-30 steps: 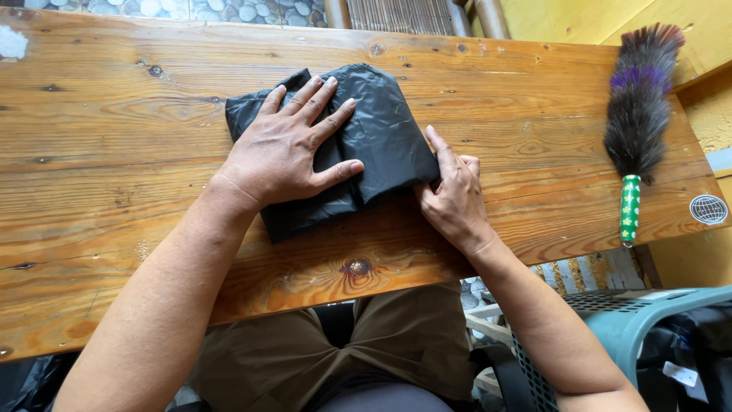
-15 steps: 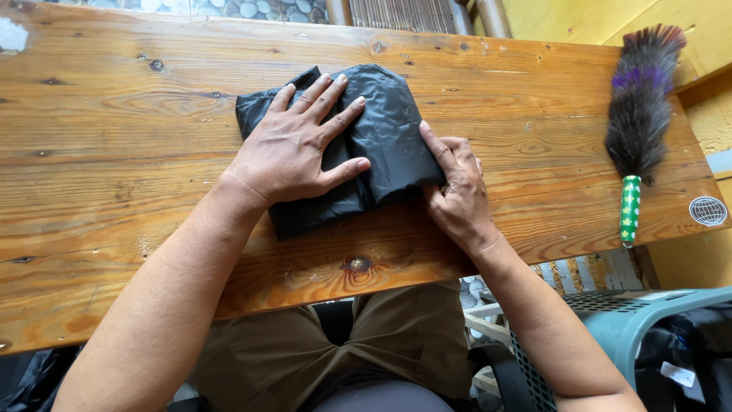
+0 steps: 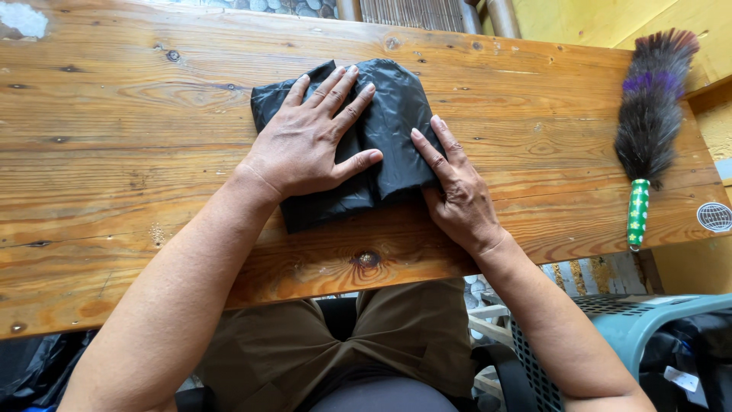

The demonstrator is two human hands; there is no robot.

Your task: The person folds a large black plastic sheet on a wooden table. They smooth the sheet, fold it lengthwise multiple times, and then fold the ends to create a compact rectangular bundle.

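Head view, one camera only.

Change noted: over the last second the folded black plastic bag (image 3: pixel 381 122) has shifted a little to the right and turned slightly under the palms. The right hand (image 3: pixel 457 194), a second ago resting at the bag's right corner with its fingers partly off the plastic, now has its fingertips on the right edge. The left hand (image 3: pixel 309 145) stays flat on top, fingers spread, thumb out toward the right hand; it grips nothing, only presses. The right hand is likewise open and flat, holding nothing. Judgement: the bag is being pressed and smoothed into a compact fold, and the fold looks close to finished (a raised crease runs between the two hands).

Bag location: beneath the left palm and just ahead of the right fingertips, mid-width on the wooden table (image 3: pixel 114 152).

Surface: knotted, varnished planks, with a white patch at the far corner beyond the left hand.

Well off to the right of the right hand lies a feather duster (image 3: pixel 648 114), green patterned handle toward the near edge. Below the table on that side, a pale blue plastic basket (image 3: pixel 648 320)
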